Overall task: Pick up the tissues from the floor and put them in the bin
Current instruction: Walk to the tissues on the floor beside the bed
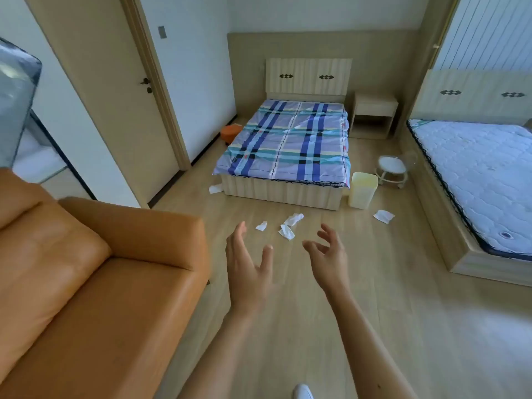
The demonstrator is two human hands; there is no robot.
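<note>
Nothing is binned yet, as far as shows: five crumpled tissues [286,231] lie on the wooden floor [374,283], from twelve to two o'clock of both hands. The left hand [247,263] and right hand [328,254] hang spread and empty; the pale yellow bin [362,190] stands at one o'clock by the plaid bed [288,145].

No words, labels, brand names or numbers can be read anywhere. The only marks are dark diamond-shaped patterns on the headboard [308,77] of the plaid-sheeted bed and on the second headboard [478,93]; they are ornaments, not lettering.
</note>
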